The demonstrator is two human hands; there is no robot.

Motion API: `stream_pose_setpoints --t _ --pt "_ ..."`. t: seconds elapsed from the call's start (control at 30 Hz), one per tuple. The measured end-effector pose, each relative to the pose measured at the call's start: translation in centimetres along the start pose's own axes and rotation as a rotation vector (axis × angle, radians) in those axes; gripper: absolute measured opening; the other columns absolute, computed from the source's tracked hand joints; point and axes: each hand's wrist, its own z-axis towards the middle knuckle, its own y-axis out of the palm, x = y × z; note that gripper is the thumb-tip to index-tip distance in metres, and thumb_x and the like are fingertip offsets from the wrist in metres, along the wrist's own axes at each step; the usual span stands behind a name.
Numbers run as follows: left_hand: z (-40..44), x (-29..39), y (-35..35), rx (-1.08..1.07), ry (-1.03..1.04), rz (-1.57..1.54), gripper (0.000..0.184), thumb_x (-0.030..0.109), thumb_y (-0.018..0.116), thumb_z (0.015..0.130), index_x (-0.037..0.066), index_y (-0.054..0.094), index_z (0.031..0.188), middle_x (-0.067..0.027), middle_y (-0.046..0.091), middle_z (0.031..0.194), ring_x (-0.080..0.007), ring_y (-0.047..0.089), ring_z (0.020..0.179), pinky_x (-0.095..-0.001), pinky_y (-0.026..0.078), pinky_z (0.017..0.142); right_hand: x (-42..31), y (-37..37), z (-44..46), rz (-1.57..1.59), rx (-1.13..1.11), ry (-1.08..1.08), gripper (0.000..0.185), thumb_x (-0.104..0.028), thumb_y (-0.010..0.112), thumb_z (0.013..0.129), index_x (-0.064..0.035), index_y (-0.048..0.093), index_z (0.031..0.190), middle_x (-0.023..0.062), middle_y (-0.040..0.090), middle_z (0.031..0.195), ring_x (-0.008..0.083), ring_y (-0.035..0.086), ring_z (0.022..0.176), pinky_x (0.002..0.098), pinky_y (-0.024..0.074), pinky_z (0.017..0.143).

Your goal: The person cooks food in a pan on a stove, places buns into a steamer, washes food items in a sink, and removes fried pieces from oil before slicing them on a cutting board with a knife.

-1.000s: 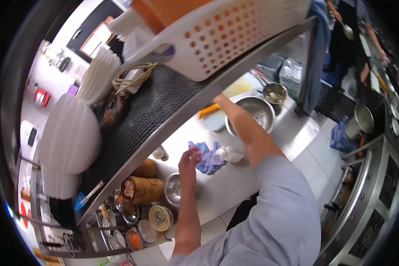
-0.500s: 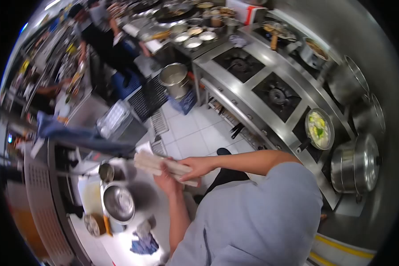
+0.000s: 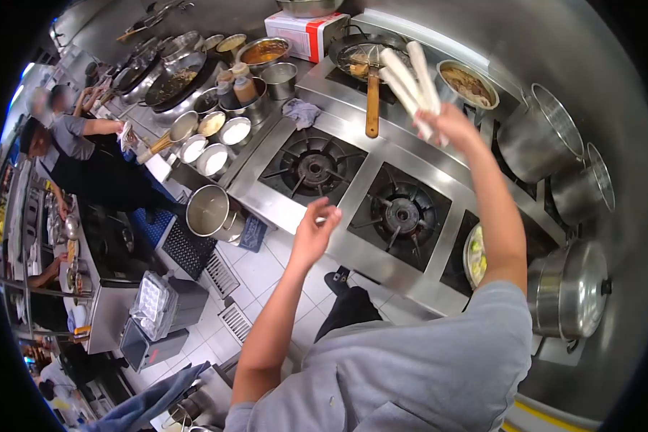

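My right hand is closed around the lower ends of several long, pale white rolls, perhaps uncooked spring rolls. It reaches over the back of the stove, and the rolls' upper ends fan out beside a dark wok. A wire strainer with a wooden handle rests on that wok, holding something golden. Nothing is in my left hand, which hovers open at the stove's front edge with its fingers loosely bent. Below my right forearm, a pan with yellow and white food is partly covered by the arm.
Two bare burners, a left one and a right one, lie before me. A pot of brown food and a large lidded pot stand to the right. Bowls of white powder sit left; a co-worker stands beyond.
The view has swung from the white worktop to the stove. My hands have parted: the right carries the rolls up to the back burners, while the left has let go of them.
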Motion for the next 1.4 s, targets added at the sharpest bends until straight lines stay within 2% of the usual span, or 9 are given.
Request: stream_pose_setpoints --t 0.23,0.4,0.6,0.73,0.87,1.0,1.03,1.13,1.4 --pt "21.0 3.0 6.0 0.058 -0.025 0.358 0.090 0.064 0.060 0.084 -0.011 0.042 0.132 -0.0292 0.061 0.114 -0.0399 0.062 0.106 -0.0420 0.048 0.091 5.0 -7.6 23.7 0.149 0.112 0.312 0.019 -0.018 0.062 0.086 -0.0023 0.058 0.096 0.0082 0.064 0.071 0.0165 0.063 0.056 0.0259 0.0397 0.037" --pt "26.9 0.6 10.2 -0.291 -0.384 -0.437 0.052 0.044 0.054 0.097 -0.001 0.050 0.123 -0.0079 0.062 0.088 -0.0136 0.060 0.065 -0.0263 0.052 0.059 5.6 -8.0 29.7 0.074 0.116 0.536 0.030 -0.018 0.063 0.085 -0.0058 0.053 0.111 0.0097 0.065 0.081 0.0159 0.065 0.064 0.0193 0.0366 0.039" --pt "24.7 1.5 6.5 -0.032 -0.192 -0.207 0.031 0.034 0.046 0.102 0.005 0.051 0.097 0.0014 0.047 0.067 -0.0067 0.042 0.052 -0.0228 0.034 0.045 8.7 -8.9 34.8 0.062 0.083 0.752 0.035 -0.023 0.065 0.086 -0.0057 0.053 0.114 0.0108 0.063 0.085 0.0128 0.061 0.063 0.0207 0.0353 0.040" --pt "22.6 1.8 4.1 0.048 -0.144 -0.120 0.032 0.034 0.045 0.102 0.003 0.053 0.098 0.0015 0.047 0.064 -0.0070 0.042 0.050 -0.0234 0.035 0.045 8.1 -8.1 35.7 -0.122 0.127 0.676 0.037 -0.024 0.066 0.085 -0.0033 0.052 0.112 0.0103 0.060 0.081 0.0168 0.062 0.061 0.0247 0.0339 0.039" --pt "21.6 2.2 2.7 0.099 -0.125 0.043 0.036 0.033 0.042 0.101 0.000 0.055 0.095 -0.0097 0.059 0.064 -0.0233 0.059 0.058 -0.0388 0.045 0.056 9.1 -7.6 37.5 -0.439 0.256 0.580 0.027 -0.022 0.075 0.080 -0.0015 0.061 0.092 0.0120 0.061 0.075 0.0173 0.059 0.053 0.0284 0.0349 0.038" --pt "21.4 2.6 2.6 0.096 -0.132 0.066 0.036 0.033 0.043 0.101 0.000 0.055 0.094 -0.0097 0.058 0.063 -0.0245 0.061 0.059 -0.0392 0.046 0.058 8.9 -6.9 38.1 -0.539 0.326 0.529 0.035 -0.025 0.081 0.073 0.0025 0.068 0.091 0.0129 0.067 0.079 0.0211 0.061 0.053 0.0341 0.0480 0.042" --pt "21.4 2.5 2.6 0.092 -0.133 0.054 0.036 0.033 0.043 0.101 0.000 0.055 0.095 -0.0089 0.058 0.063 -0.0231 0.060 0.057 -0.0381 0.046 0.057 7.5 -6.2 36.6 -0.566 0.313 0.504 0.040 -0.026 0.080 0.071 0.0016 0.071 0.098 0.0167 0.070 0.103 0.0250 0.071 0.084 0.0355 0.0581 0.068" --pt "21.5 2.5 2.5 0.071 -0.149 0.015 0.036 0.034 0.043 0.102 0.001 0.055 0.096 -0.0070 0.058 0.062 -0.0190 0.058 0.054 -0.0350 0.046 0.053 7.5 -4.7 36.5 -0.855 0.425 0.378 0.038 -0.022 0.077 0.071 0.0015 0.070 0.101 0.0180 0.070 0.105 0.0301 0.069 0.097 0.0413 0.0564 0.080" --pt "19.7 4.8 1.1 0.024 -0.227 -0.188 0.047 0.041 0.040 0.102 0.002 0.057 0.121 -0.0056 0.067 0.080 -0.0101 0.057 0.061 -0.0284 0.047 0.059 1.4 -4.2 28.2 -0.925 0.542 -0.020 0.026 -0.013 0.056 0.085 -0.0001 0.069 0.104 0.0212 0.067 0.107 0.0395 0.063 0.103 0.0420 0.0509 0.087"
